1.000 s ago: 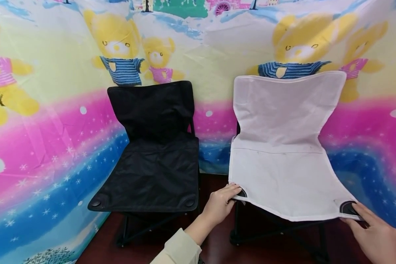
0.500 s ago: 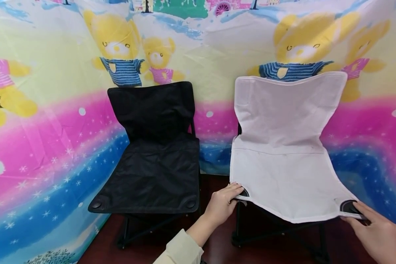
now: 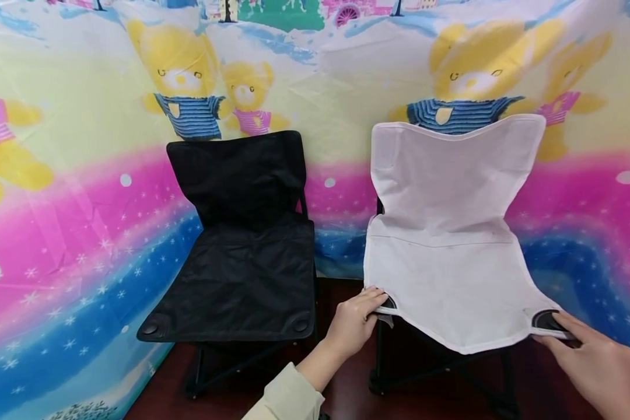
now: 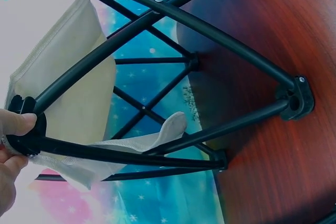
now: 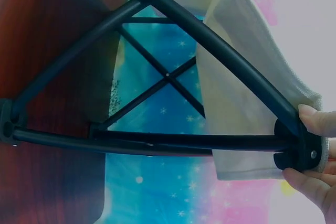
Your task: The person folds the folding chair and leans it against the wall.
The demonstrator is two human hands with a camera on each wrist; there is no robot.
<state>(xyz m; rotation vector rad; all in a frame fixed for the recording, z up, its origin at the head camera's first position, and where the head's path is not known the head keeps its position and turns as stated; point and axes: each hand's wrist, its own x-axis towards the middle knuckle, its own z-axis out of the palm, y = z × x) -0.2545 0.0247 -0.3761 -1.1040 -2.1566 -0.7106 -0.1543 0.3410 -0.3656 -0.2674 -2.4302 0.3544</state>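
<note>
A white folding chair (image 3: 446,280) stands on the right in the head view, its fabric seat sagging at the front edge. My left hand (image 3: 353,321) grips its front left corner, fingers on top of the black corner patch. The front right corner is gripped by my right hand (image 3: 593,356). From below, the left wrist view shows the left thumb (image 4: 21,123) against a black plastic joint (image 4: 29,129) of the frame. In the right wrist view, right-hand fingers (image 5: 310,184) hold the other corner joint (image 5: 299,148). Crossed black tubes (image 4: 157,6) form the legs.
A black folding chair (image 3: 252,280) stands unfolded to the left. Behind both hangs a cloth backdrop (image 3: 341,134) printed with bears and snowflakes. The chairs rest on a dark reddish wood surface (image 3: 346,373).
The white chair's front right corner has moved slightly left with my right hand, and the front edge sags a bit more. Both hands keep their hold.
</note>
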